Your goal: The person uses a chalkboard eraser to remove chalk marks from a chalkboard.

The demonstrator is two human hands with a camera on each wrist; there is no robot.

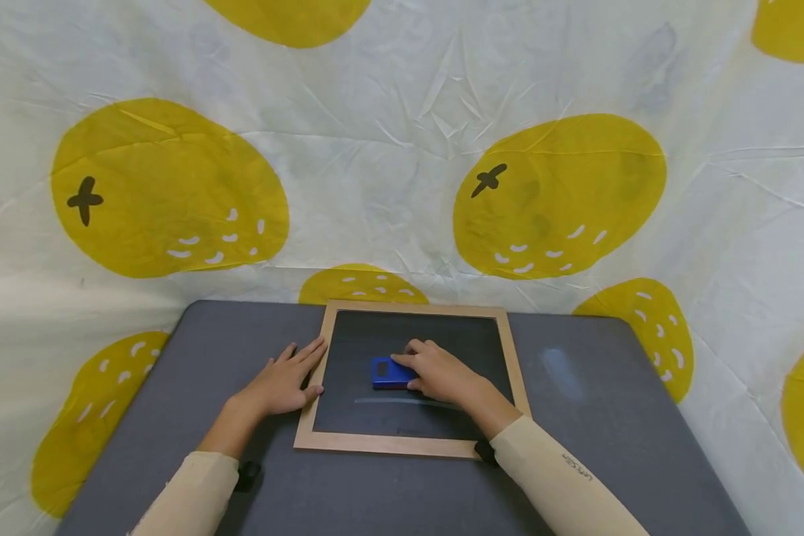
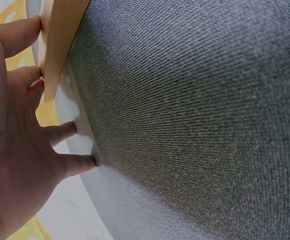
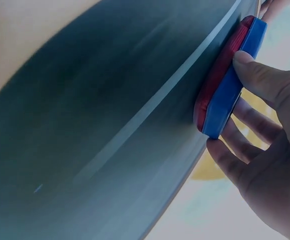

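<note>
A wood-framed chalkboard (image 1: 415,324) lies on the grey table. My right hand (image 1: 442,372) grips a blue eraser (image 1: 385,372) whose red felt side (image 3: 218,80) faces the board surface. Thumb and fingers hold it by opposite sides in the right wrist view. Just below the eraser, a pale chalk line (image 1: 395,401) runs across the board, partly covered by the right hand and forearm. My left hand (image 1: 278,383) is spread at the board's left edge, its thumb and a finger touching the wooden frame (image 2: 60,40), while other fingertips touch the tabletop.
The grey fabric-covered table (image 1: 616,417) extends on both sides of the board. A pale smudge (image 1: 564,374) marks its surface to the right. Behind it hangs a white cloth (image 1: 375,179) printed with yellow fruit shapes.
</note>
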